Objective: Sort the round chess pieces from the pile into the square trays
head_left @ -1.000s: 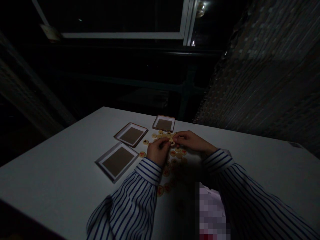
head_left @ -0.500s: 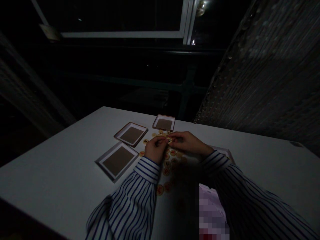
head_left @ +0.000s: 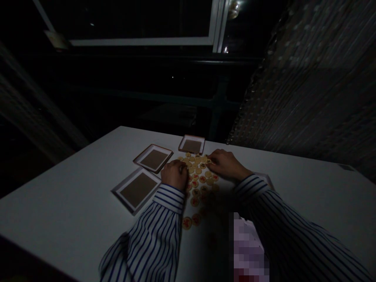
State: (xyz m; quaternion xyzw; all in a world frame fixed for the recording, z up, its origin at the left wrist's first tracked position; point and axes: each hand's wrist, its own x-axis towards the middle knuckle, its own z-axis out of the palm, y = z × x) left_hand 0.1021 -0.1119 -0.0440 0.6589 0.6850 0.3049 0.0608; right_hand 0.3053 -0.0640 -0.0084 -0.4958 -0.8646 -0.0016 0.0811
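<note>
Round wooden Chinese chess pieces [head_left: 195,183], some marked in red and some in black, lie loosely spread on the white table [head_left: 88,176]. My right hand [head_left: 227,163] is at the far right side of the spread, its fingertips pinched on a black-marked Chinese chess piece [head_left: 208,161]. Over the left edge of the pieces is my left hand [head_left: 174,175], fingers curled inward. What those fingers hold, if anything, is hidden. Several pieces between the hands are face down or show no marking.
Two shallow box trays, one brown-edged [head_left: 152,158] and one pale-edged [head_left: 137,190], lie left of the pieces. Another small tray [head_left: 192,145] sits behind them. A pale tray edge [head_left: 266,180] shows beyond my right forearm. A beaded curtain [head_left: 308,98] hangs at the right.
My hands have come apart: the left moved slightly left, the right slightly right with the black-marked piece at its fingertips. More pieces between them are now visible.
</note>
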